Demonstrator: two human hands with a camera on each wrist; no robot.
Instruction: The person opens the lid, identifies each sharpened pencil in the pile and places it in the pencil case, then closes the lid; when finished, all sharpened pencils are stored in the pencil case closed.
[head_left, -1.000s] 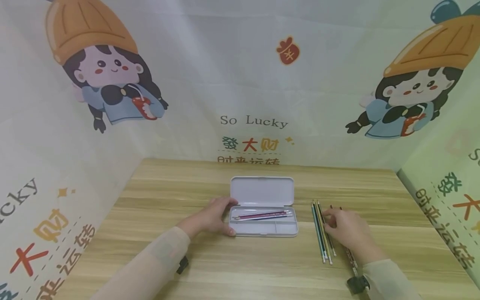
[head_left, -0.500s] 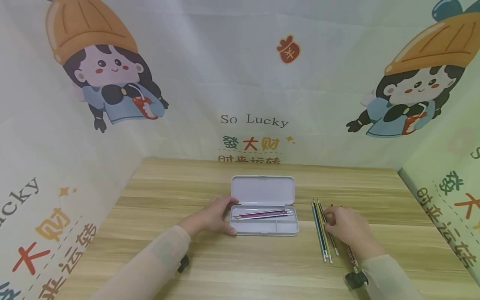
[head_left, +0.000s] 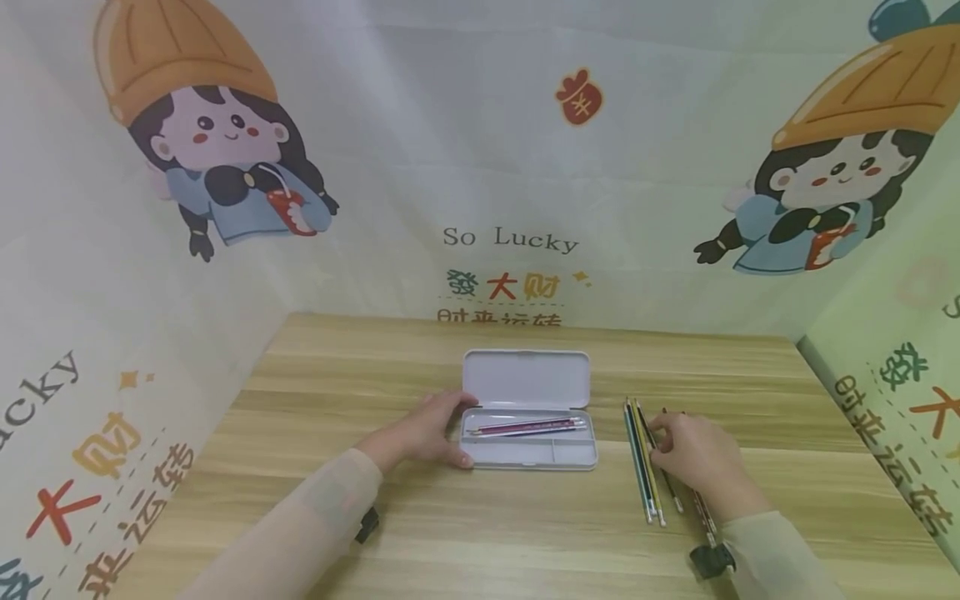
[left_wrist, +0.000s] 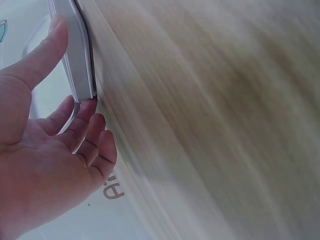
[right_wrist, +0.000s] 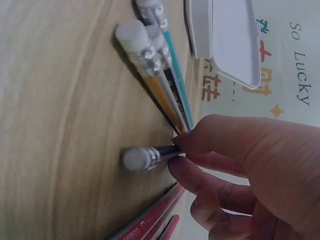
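Note:
A white pencil case lies open on the table, its lid tipped back. Several pencils, one of them purplish red, rest in its long rear compartment. My left hand holds the case's left end between thumb and fingers; the left wrist view shows the thumb against the case wall. To the right, my right hand pinches a black pencil with a white eraser between thumb and forefinger. Just left of it lie teal, yellow and black pencils, erasers toward me.
Red pencils lie on the table beneath and beside my right hand, partly hidden by it. Printed cloth walls in the wooden table at the back and sides. Black wrist-camera mounts sit at both cuffs.
The black pencil's eraser end has swung a little to the right, away from the pencils beside it. My left hand and the case stay in place.

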